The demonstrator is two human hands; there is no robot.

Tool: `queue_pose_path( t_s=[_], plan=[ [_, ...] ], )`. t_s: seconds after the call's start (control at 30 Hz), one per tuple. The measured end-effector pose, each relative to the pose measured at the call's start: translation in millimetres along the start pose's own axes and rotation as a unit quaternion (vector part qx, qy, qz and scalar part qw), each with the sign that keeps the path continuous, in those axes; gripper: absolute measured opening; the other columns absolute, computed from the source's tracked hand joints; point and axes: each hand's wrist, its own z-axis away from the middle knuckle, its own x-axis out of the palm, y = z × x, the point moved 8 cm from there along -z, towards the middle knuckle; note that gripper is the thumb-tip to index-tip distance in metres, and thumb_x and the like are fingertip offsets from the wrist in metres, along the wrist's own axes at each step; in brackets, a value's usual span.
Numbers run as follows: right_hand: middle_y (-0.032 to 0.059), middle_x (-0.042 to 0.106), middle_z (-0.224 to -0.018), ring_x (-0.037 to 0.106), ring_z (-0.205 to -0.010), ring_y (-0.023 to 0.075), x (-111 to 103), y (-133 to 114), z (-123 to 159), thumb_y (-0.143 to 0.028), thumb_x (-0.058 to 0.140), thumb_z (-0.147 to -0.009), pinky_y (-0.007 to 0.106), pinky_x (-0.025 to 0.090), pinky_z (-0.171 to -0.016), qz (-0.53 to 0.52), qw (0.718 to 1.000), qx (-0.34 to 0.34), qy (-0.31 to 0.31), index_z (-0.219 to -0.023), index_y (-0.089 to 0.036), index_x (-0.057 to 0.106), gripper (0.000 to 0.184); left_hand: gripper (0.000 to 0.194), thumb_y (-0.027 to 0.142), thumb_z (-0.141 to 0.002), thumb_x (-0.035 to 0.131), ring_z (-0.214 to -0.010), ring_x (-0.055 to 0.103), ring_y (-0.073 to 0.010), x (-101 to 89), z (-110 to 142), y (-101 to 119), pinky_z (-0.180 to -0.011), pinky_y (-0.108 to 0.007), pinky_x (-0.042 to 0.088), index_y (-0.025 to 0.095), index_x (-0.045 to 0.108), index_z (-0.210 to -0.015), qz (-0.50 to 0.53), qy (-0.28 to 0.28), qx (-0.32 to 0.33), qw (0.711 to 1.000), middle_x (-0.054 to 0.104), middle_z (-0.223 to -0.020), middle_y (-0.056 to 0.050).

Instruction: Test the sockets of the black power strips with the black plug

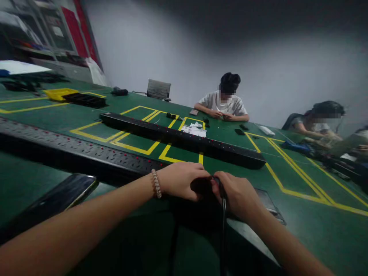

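My left hand [182, 179], with a beaded bracelet [156, 184] at the wrist, is closed around the side of a dark rounded piece [202, 186] whose kind I cannot make out. Close against it, my right hand [237, 193] pinches a black cable [223, 226] that hangs down toward my lap. The fingertips of both hands almost meet, and the cable's upper end is partly hidden by them. Just beyond the hands lies a long black bar [184, 138] with small red spots along its top. A second, similar bar [86, 151] stretches left from beside my left wrist.
A dark phone-like slab [57, 199] rests at left on the green table [304, 226] with yellow tape lines. White papers [194, 129], a black divided tray [84, 99] and a yellow bin [59, 94] are farther back. One person [224, 103] sits opposite, another [313, 126] at right.
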Motion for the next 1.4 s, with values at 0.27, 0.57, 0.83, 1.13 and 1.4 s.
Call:
queue_pose_path(
  t_s=[0.27,0.57,0.83,1.13,1.4],
  plan=[
    [0.0019,0.067,-0.071,0.061,-0.054,0.0143,-62,28,4,-0.031,0.048,-0.096,0.025,0.038,-0.055,-0.067,0.984,0.097,0.136,-0.1,-0.018,0.058,0.017,0.061,0.046,-0.08,0.074,-0.1,0.065,-0.0253,0.7,1,3,-0.085,-0.035,0.051,0.03,0.054,-0.136,-0.008,0.003,0.001,1.0,0.063,-0.119,-0.006],
    [-0.0014,0.065,-0.066,0.057,-0.051,0.0139,-15,52,12,-0.031,0.043,-0.096,0.025,0.036,-0.054,-0.173,0.971,0.161,0.016,-0.097,-0.022,0.055,0.015,0.08,0.051,-0.079,0.073,-0.11,0.063,-0.0285,-1.5,-4,0,-0.091,-0.038,0.051,0.026,0.04,-0.148,-0.007,-0.027,-0.01,1.0,0.062,-0.126,-0.009],
    [-0.0002,0.067,-0.069,0.058,-0.056,0.0143,6,43,13,-0.028,0.043,-0.096,0.025,0.035,-0.058,-0.167,0.976,0.136,-0.035,-0.097,-0.022,0.057,0.015,0.075,0.047,-0.072,0.076,-0.107,0.065,-0.0287,-6.3,3,-17,-0.094,-0.039,0.05,0.024,0.048,-0.138,-0.002,-0.036,-0.032,0.999,0.062,-0.124,-0.009],
    [0.0024,0.067,-0.075,0.06,-0.063,0.0161,3,24,8,-0.029,0.038,-0.1,0.027,0.032,-0.059,-0.105,0.986,0.1,-0.081,-0.099,-0.021,0.056,0.02,0.069,0.046,-0.072,0.072,-0.1,0.066,-0.0271,-5.7,2,-11,-0.09,-0.038,0.051,0.025,0.05,-0.135,-0.018,-0.036,-0.036,0.999,0.063,-0.117,-0.007],
    [0.0043,0.068,-0.078,0.057,-0.055,0.0166,4,11,7,-0.029,0.037,-0.1,0.031,0.016,-0.054,0.017,0.99,0.09,-0.107,-0.1,-0.022,0.057,0.022,0.068,0.046,-0.079,0.067,-0.102,0.065,-0.0299,4.5,-6,11,-0.087,-0.041,0.053,0.024,0.046,-0.139,-0.065,-0.021,-0.014,0.998,0.065,-0.115,-0.009]
  ],
)
